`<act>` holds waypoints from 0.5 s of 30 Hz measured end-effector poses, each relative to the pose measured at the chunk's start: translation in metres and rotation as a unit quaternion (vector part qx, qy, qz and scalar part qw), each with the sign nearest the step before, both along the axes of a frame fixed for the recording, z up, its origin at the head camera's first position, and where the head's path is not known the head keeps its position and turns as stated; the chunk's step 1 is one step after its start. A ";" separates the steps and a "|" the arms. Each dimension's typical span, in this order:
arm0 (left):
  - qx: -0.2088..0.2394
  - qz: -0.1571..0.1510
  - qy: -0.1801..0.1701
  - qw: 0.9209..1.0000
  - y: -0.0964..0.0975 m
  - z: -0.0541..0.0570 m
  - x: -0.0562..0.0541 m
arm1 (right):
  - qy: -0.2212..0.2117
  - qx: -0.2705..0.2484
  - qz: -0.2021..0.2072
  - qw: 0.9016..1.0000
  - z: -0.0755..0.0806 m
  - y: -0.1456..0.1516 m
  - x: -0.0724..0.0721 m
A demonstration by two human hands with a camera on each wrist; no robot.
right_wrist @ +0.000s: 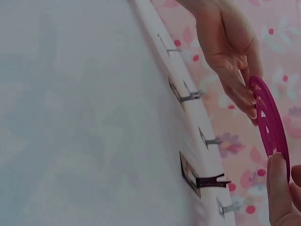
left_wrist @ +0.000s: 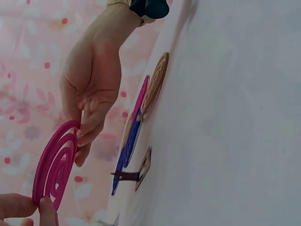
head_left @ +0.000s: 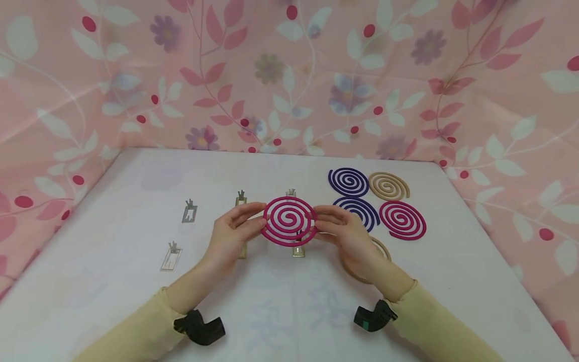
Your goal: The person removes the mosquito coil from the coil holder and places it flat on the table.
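A magenta mosquito coil is held up above the table, its flat spiral face toward the head camera. My left hand pinches its left rim between thumb and fingers. On the opposite rim, my right hand grips with thumb and fingertips. Seen from the left wrist, the coil appears nearly edge-on, clear of the tabletop. Beneath and behind it stands a small metal coil stand with an upright prong, partly covered by the coil.
Several similar metal stands are spread across the left and middle. To the right lie two dark blue coils, a tan coil, another magenta coil and a tan coil partly hidden by my right hand. Floral cloth surrounds the white table.
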State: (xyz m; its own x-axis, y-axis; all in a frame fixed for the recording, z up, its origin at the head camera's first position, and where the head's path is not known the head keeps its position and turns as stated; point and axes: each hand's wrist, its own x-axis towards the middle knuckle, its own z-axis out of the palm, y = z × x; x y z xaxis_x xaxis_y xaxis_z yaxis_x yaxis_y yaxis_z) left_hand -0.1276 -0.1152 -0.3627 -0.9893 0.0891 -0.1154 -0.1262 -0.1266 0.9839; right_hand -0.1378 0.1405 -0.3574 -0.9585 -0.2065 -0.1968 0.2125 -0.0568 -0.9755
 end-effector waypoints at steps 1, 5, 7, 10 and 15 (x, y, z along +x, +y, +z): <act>0.000 -0.001 0.000 1.000 0.006 -0.001 -0.001 | 0.009 0.009 -0.001 1.000 -0.002 0.005 0.000; -0.001 -0.004 0.010 1.000 0.028 -0.005 -0.003 | 0.053 0.070 -0.009 0.996 -0.007 0.023 0.001; -0.001 -0.009 0.021 1.000 0.038 -0.007 -0.005 | 0.064 0.104 -0.013 0.992 -0.008 0.033 0.001; -0.006 -0.021 0.037 0.999 0.054 -0.011 -0.005 | 0.073 0.147 -0.022 0.986 -0.008 0.050 0.002; -0.015 -0.049 0.064 0.997 0.081 -0.012 -0.002 | 0.083 0.136 -0.024 0.987 -0.007 0.080 0.004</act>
